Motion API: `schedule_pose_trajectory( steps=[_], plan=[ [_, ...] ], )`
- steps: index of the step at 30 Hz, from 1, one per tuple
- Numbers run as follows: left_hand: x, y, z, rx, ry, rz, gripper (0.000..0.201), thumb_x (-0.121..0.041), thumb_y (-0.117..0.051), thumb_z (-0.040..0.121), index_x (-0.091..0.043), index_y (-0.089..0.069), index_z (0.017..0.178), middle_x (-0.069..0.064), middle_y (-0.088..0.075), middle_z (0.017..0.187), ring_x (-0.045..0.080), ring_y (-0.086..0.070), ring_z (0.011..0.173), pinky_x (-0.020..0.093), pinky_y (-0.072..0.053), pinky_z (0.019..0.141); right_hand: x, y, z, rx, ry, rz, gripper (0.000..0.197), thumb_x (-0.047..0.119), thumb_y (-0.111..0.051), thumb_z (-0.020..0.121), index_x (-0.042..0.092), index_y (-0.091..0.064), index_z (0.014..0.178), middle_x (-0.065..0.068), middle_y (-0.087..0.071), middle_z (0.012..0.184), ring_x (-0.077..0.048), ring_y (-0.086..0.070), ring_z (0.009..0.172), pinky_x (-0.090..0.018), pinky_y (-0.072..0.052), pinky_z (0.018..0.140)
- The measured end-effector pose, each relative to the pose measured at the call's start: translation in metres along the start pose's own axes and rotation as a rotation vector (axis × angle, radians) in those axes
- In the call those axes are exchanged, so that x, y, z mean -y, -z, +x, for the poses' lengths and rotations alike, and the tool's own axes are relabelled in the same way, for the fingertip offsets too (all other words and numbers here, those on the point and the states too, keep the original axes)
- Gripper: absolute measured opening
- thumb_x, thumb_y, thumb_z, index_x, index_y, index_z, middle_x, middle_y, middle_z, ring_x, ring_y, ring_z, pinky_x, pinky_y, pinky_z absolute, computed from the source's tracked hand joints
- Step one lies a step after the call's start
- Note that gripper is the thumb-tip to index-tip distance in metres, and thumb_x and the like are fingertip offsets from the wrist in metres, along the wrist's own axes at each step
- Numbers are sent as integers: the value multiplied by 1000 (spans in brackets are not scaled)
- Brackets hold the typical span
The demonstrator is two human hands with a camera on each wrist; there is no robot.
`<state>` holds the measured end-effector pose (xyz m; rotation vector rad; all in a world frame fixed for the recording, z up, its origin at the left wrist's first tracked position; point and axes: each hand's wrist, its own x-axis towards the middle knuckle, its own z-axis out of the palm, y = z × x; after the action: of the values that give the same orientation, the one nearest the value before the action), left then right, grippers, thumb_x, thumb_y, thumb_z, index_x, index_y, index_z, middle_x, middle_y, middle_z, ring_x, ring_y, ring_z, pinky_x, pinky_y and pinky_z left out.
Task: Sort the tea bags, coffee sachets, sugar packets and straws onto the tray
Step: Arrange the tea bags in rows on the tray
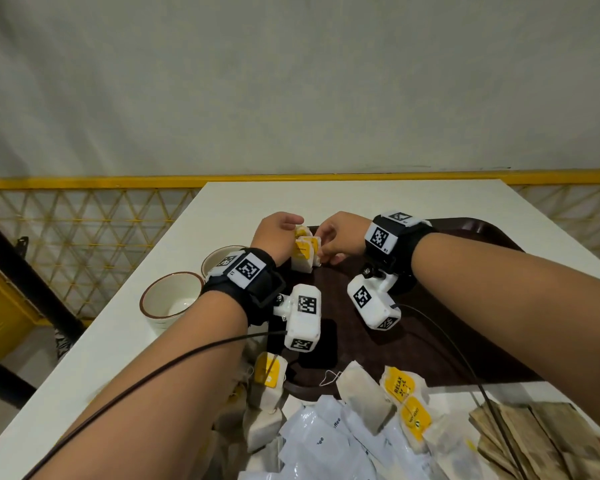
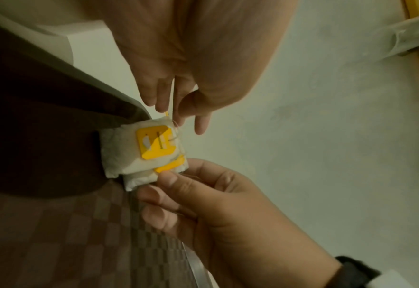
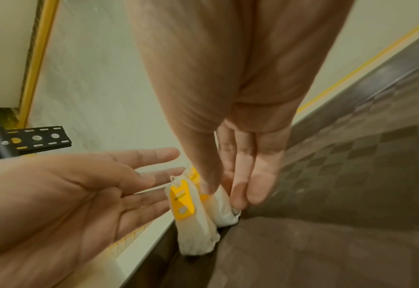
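A small stack of white tea bags (image 1: 305, 252) with yellow tags stands on edge at the far left corner of the dark brown tray (image 1: 430, 341). My right hand (image 1: 326, 251) pinches the stack between thumb and fingers, as the right wrist view shows at the tea bags (image 3: 196, 230). My left hand (image 1: 284, 225) is open, its straight fingers (image 3: 154, 171) lying against the far side of the stack. In the left wrist view the tea bags (image 2: 129, 148) lean on the tray's rim (image 2: 99, 85), with my left fingertips above and my right hand (image 2: 159, 187) below.
Two cream cups (image 1: 172, 299) (image 1: 222, 261) stand on the white table left of the tray. Near the front edge lies a pile: more tea bags (image 1: 364, 393), white coffee sachets (image 1: 326, 438) and brown sugar packets (image 1: 534, 434). A yellow railing runs behind the table.
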<state>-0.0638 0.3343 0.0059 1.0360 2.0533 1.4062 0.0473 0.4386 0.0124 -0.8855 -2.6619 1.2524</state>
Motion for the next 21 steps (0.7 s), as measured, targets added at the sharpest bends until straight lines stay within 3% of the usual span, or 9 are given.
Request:
schedule_pose_trajectory(
  steps=[4, 9, 13, 15, 18, 21],
  plan=[
    [2, 6, 7, 69, 9, 66, 35, 6, -48, 87, -8, -63, 115, 15, -60, 121, 27, -58, 110, 40, -47, 98, -2, 0, 8, -51, -16, 6, 17, 3, -63, 88, -2, -64, 105, -16, -66, 89, -16, -65, 71, -21, -57, 63],
    [3, 14, 21, 56, 93, 141, 45, 12, -38, 88, -4, -61, 123, 14, -55, 131, 26, -51, 122, 27, -41, 97, 0, -1, 14, -60, -34, 21, 11, 9, -64, 90, 0, -67, 95, -15, -64, 88, -18, -63, 77, -27, -57, 73],
    [-9, 20, 36, 116, 223, 239, 37, 4, -41, 94, 1, -57, 127, 14, -53, 136, 26, -50, 125, 31, -40, 105, -1, -1, 16, -50, -24, 41, 17, 7, -63, 90, -6, -68, 100, -14, -65, 84, -17, -63, 72, -24, -58, 69],
    [-14, 24, 46, 160, 223, 358, 33, -4, -46, 95, 2, -56, 127, 16, -58, 130, 28, -57, 119, 33, -48, 98, -2, -1, 16, -30, -40, 89, 19, 5, -62, 90, -8, -66, 104, -12, -64, 79, -12, -63, 65, -19, -57, 61],
    [-19, 26, 58, 251, 191, 515, 30, -8, -53, 93, -1, -61, 121, 16, -64, 120, 29, -62, 111, 33, -51, 89, -4, -1, 16, 20, -75, 205, 19, 4, -60, 91, -9, -64, 105, -15, -63, 80, -15, -64, 68, -21, -56, 62],
    [-22, 27, 67, 311, 173, 604, 29, -8, -55, 93, 0, -62, 119, 16, -66, 118, 28, -65, 105, 30, -53, 78, -7, 4, 20, -26, -89, 242, 21, 17, -58, 95, -1, -67, 86, -13, -65, 83, -18, -63, 73, -26, -55, 69]
  ],
)
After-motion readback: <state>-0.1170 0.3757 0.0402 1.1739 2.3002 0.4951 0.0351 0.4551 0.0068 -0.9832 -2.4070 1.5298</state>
